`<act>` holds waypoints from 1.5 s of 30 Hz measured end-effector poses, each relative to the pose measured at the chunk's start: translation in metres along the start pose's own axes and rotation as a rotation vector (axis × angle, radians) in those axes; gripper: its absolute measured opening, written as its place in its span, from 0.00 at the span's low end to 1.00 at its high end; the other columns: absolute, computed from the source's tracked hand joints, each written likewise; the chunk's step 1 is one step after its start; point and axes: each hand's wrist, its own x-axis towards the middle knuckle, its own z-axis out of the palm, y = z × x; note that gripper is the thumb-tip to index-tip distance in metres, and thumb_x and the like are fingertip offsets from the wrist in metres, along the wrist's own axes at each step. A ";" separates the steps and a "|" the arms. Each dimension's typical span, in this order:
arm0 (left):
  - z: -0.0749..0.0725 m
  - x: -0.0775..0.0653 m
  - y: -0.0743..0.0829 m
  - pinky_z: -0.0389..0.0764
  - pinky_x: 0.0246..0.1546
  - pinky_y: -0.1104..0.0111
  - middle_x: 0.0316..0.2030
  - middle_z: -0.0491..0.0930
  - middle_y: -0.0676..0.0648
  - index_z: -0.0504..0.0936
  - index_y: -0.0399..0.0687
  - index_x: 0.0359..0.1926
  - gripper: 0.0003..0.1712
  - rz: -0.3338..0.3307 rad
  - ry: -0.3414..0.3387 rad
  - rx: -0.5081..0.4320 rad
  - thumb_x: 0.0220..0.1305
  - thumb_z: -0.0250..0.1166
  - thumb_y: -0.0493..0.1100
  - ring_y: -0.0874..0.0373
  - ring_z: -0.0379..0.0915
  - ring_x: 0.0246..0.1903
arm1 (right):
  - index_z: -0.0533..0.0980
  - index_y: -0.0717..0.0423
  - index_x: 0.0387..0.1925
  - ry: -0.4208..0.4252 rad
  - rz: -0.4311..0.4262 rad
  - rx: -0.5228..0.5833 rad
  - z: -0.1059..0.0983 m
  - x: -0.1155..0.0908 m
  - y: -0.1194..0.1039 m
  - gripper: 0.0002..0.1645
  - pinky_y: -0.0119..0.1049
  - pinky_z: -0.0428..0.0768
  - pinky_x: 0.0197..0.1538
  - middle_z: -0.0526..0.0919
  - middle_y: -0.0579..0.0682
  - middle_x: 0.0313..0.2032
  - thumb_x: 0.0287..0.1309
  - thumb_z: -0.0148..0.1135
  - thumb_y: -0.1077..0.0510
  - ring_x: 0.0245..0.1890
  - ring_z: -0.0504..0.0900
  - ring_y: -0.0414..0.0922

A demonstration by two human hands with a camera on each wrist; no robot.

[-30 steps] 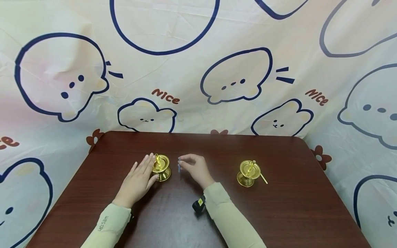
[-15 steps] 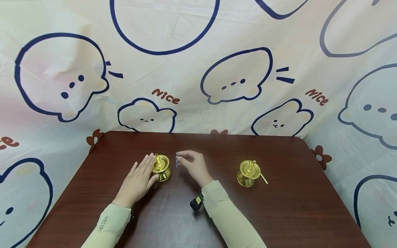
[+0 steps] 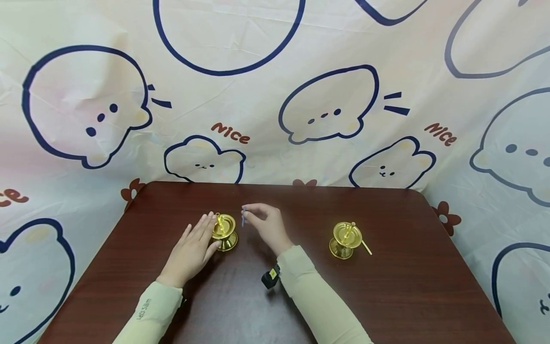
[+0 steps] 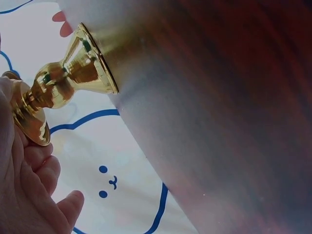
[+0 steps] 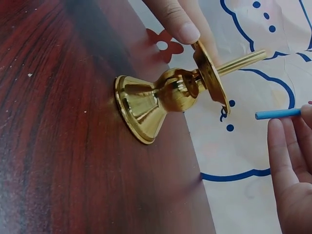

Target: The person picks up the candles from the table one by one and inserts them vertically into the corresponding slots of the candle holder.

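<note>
On the table's left side, a gold pedestal stand [image 3: 223,231] with a shallow dish stands upright, and a slim ridged gold post [image 5: 243,62] rises from the dish. My left hand [image 3: 189,248] rests against the dish with straight fingers on its left; its thumb touches the rim [image 5: 214,80] in the right wrist view. Just right of the stand, my right hand [image 3: 268,224] pinches a short, thin blue stick [image 5: 278,114] between thumb and fingertips. That stick is upright, above the table and apart from the stand.
A second gold stand [image 3: 346,236] with a similar post is on the right of the dark wooden table [image 3: 408,286]. A thin yellow stick [image 3: 366,247] shows beside it. Behind the table hangs a cartoon-print cloth [image 3: 266,105].
My right hand has moved slightly up and left with the blue stick, closer to the left stand. My left hand and both stands have stayed in place.
</note>
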 end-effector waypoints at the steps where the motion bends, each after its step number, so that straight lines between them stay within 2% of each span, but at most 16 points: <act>1: 0.000 0.000 0.000 0.56 0.72 0.41 0.77 0.57 0.38 0.57 0.36 0.77 0.40 0.000 0.000 -0.001 0.75 0.59 0.51 0.43 0.51 0.76 | 0.86 0.50 0.48 0.000 -0.003 -0.004 0.000 0.001 -0.001 0.10 0.54 0.84 0.52 0.88 0.44 0.42 0.65 0.69 0.56 0.38 0.89 0.43; 7: -0.001 0.001 0.000 0.55 0.72 0.41 0.77 0.56 0.38 0.57 0.36 0.77 0.39 -0.005 -0.007 -0.004 0.76 0.58 0.51 0.43 0.51 0.76 | 0.86 0.47 0.49 -0.014 -0.016 -0.031 0.001 0.003 -0.007 0.11 0.40 0.85 0.51 0.88 0.43 0.44 0.66 0.68 0.55 0.40 0.89 0.43; 10: -0.002 0.000 0.000 0.56 0.72 0.41 0.77 0.56 0.38 0.57 0.37 0.77 0.39 -0.008 -0.013 0.002 0.76 0.58 0.52 0.43 0.51 0.76 | 0.86 0.48 0.49 -0.019 -0.029 -0.028 0.002 0.005 -0.009 0.12 0.36 0.85 0.50 0.88 0.43 0.44 0.66 0.68 0.55 0.40 0.89 0.43; 19: 0.000 0.000 -0.002 0.56 0.72 0.41 0.77 0.57 0.38 0.57 0.36 0.77 0.39 -0.004 -0.004 -0.003 0.76 0.58 0.51 0.43 0.51 0.76 | 0.86 0.53 0.49 -0.028 -0.078 0.001 0.008 0.011 -0.013 0.12 0.35 0.85 0.49 0.88 0.46 0.44 0.66 0.68 0.58 0.40 0.89 0.43; 29: 0.002 0.000 -0.002 0.57 0.71 0.40 0.76 0.57 0.38 0.57 0.37 0.77 0.40 0.000 0.008 -0.008 0.75 0.60 0.50 0.43 0.52 0.76 | 0.86 0.48 0.50 -0.050 -0.090 -0.027 0.010 0.014 -0.014 0.11 0.34 0.85 0.50 0.89 0.45 0.45 0.67 0.67 0.55 0.41 0.88 0.42; 39: 0.002 0.000 -0.001 0.55 0.72 0.41 0.76 0.57 0.38 0.58 0.37 0.77 0.40 0.000 0.012 -0.013 0.74 0.61 0.50 0.43 0.52 0.76 | 0.86 0.50 0.50 -0.053 -0.101 -0.022 0.014 0.017 -0.020 0.12 0.34 0.84 0.51 0.88 0.44 0.45 0.67 0.67 0.57 0.41 0.88 0.41; 45: 0.002 0.000 0.000 0.57 0.71 0.40 0.75 0.59 0.37 0.59 0.36 0.76 0.40 0.009 0.043 -0.016 0.73 0.62 0.50 0.42 0.54 0.75 | 0.86 0.52 0.50 -0.057 -0.115 -0.010 0.017 0.019 -0.025 0.12 0.34 0.84 0.50 0.89 0.45 0.45 0.67 0.66 0.58 0.42 0.88 0.40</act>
